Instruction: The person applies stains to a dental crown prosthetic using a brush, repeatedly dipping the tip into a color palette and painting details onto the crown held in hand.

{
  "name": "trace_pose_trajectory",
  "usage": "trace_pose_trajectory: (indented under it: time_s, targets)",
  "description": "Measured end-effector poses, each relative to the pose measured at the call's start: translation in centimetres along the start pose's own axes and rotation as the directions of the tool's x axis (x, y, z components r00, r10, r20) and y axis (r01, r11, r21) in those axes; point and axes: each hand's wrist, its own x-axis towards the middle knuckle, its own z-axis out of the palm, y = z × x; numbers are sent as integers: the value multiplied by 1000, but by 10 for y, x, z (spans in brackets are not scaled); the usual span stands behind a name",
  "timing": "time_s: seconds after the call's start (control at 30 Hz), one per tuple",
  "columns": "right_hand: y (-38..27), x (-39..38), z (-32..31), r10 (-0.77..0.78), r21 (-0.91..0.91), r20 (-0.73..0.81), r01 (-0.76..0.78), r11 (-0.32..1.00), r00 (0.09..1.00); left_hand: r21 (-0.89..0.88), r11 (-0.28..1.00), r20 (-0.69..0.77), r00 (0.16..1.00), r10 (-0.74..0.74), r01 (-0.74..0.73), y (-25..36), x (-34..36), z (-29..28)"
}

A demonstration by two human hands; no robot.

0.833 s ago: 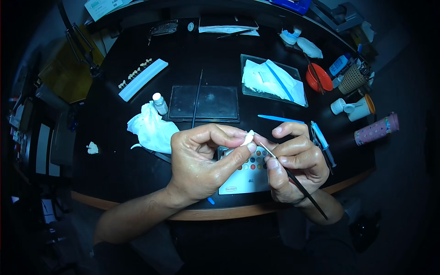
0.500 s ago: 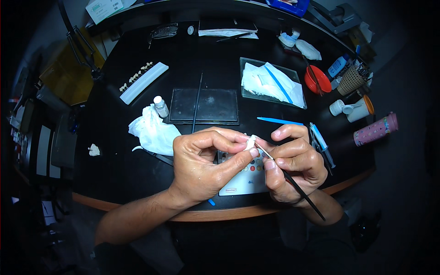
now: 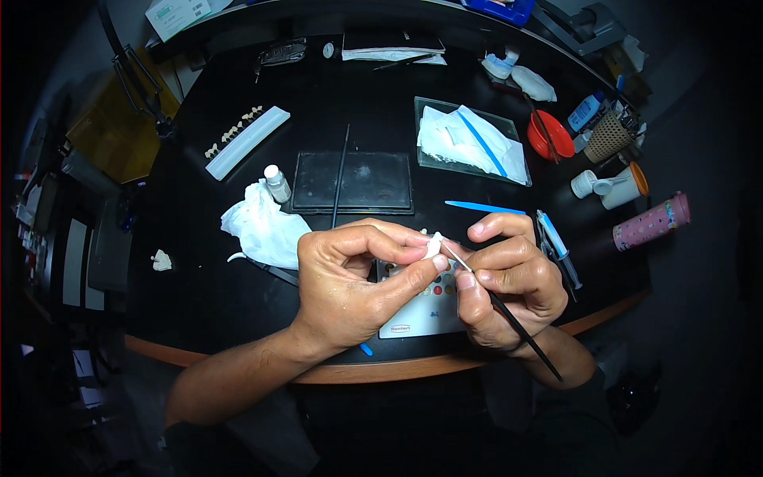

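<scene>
Thin tool (image 3: 523,334) has crept in on the little white piece (image 3: 433,248)

Its tip sits closer than in the earliest shot — right by the piece now, though I can't tell if it's touching. The piece is held up, nearer the person than the black slab (image 3: 373,191) and a bit right of it. Left hand (image 3: 350,282) has it pinched between thumb and fingertips; right hand (image 3: 518,278) grips the tool like a pen, thumb and fingers close together.

Looks like fine tip work on that piece. I'd say the next move calls for a steady pinch and a feather-light touch.

Further out — white dotted board (image 3: 417,319) nearer than the slab, spare brush (image 3: 342,175) across it, small bottle (image 3: 276,184) just left.
</scene>
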Motion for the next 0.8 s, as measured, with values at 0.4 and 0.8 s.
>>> trace_pose_trajectory:
  time_s: [0.4,0.8]
  targets:
    - [0,-1,2,14,-3,-4,-14,1000,1000,11,999,40,998,42,-43,0,1,-2]
    - [0,-3,1,14,13,-6,-14,1000,1000,30,998,52,997,60,-62,-1,1,-3]
